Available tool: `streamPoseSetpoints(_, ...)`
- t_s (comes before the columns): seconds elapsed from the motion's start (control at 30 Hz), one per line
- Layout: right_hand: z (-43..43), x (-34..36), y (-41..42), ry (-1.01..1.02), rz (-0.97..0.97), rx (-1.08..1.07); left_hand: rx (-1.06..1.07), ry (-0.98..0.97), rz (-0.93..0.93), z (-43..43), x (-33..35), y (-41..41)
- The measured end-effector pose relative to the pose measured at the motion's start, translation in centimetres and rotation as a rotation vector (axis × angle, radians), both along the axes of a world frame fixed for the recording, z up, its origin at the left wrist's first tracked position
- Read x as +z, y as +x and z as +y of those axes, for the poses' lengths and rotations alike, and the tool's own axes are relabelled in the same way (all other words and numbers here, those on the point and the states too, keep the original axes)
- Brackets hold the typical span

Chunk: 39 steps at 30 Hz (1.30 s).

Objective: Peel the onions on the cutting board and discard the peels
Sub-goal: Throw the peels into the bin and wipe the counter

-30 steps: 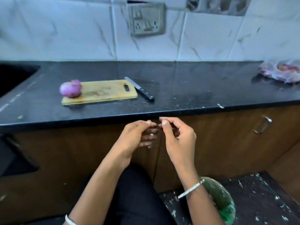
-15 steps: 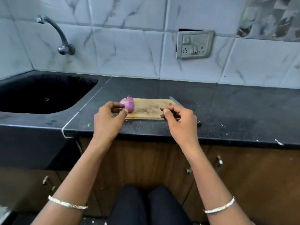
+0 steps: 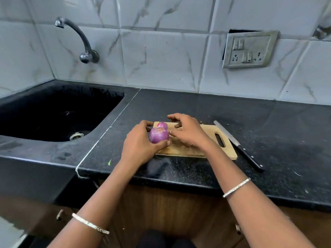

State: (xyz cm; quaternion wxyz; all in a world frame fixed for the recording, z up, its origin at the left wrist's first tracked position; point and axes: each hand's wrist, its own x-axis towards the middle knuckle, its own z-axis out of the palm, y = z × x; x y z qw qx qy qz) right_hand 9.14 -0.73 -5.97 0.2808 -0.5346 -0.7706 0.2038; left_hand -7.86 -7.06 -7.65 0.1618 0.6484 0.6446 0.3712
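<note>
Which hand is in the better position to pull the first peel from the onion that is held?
Right, I would judge. The left hand grips the red onion by the cutting board, so it is busy. The right hand holds nothing and its fingertips sit just beside the onion.

The only view comes from a wide-angle camera worn on the person's head, at the front edge of the tabletop [image 3: 268,122]. It looks forward and steeply down onto the cutting board [image 3: 180,150], which lies close by, just below the middle of the frame. Left of the cutting board it takes in the sink [image 3: 71,97] and tap [image 3: 78,38], beyond it the tiled wall [image 3: 161,51] with a socket plate [image 3: 249,49] off to the right, and nearer than it both forearms reach in from the bottom edge.
</note>
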Motion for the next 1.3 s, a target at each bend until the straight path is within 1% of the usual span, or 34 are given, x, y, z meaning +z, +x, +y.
streamPoseSetpoints(0.17, 3.6, -0.6, 0.0, 0.014, -0.158, 0.217, -0.014, 0.020, 0.007, 1.6, -0.3, -0.5)
streamPoseSetpoints(0.27, 6.0, -1.4, 0.4, 0.008, -0.169, 0.314, -0.040, -0.034, -0.033, 3.1, -0.5, -1.2)
streamPoseSetpoints(0.33, 6.6, -2.2, 0.6, 0.028, -0.159, 0.333, -0.057, -0.062, -0.063, 3.7, -0.3, -1.6)
streamPoseSetpoints(0.43, 7.0, -2.9, 0.6, 0.016, -0.046, 0.268, -0.071, -0.106, -0.128, 4.9, 0.0, -2.1)
streamPoseSetpoints(0.57, 6.0, -2.2, 0.9, -0.148, 0.202, 0.114, -0.084, -0.139, -0.231, 5.1, 1.0, -2.6)
streamPoseSetpoints(0.63, 5.2, -0.9, 1.5, -0.190, 0.319, 0.017, -0.097, -0.137, -0.267, 5.1, 2.2, -2.4)
streamPoseSetpoints(0.7, 4.0, 0.3, 2.5, -0.225, 0.391, -0.071, -0.124, -0.131, -0.297, 5.2, 3.4, -1.7)
streamPoseSetpoints(0.83, 1.3, 1.9, 5.4, -0.316, 0.410, -0.220, -0.200, -0.174, -0.340, 5.2, 4.8, 0.4)
streamPoseSetpoints(1.03, -1.5, 2.4, 7.0, -0.359, 0.408, -0.412, -0.255, -0.224, -0.323, 5.9, 3.9, 2.7)
streamPoseSetpoints(1.17, -1.9, 1.4, 6.8, -0.343, 0.328, -0.468, -0.232, -0.247, -0.298, 6.8, 2.4, 2.9)
streamPoseSetpoints(1.3, -2.0, 0.8, 6.3, -0.317, 0.220, -0.474, -0.269, -0.241, -0.250, 7.1, 1.2, 3.0)
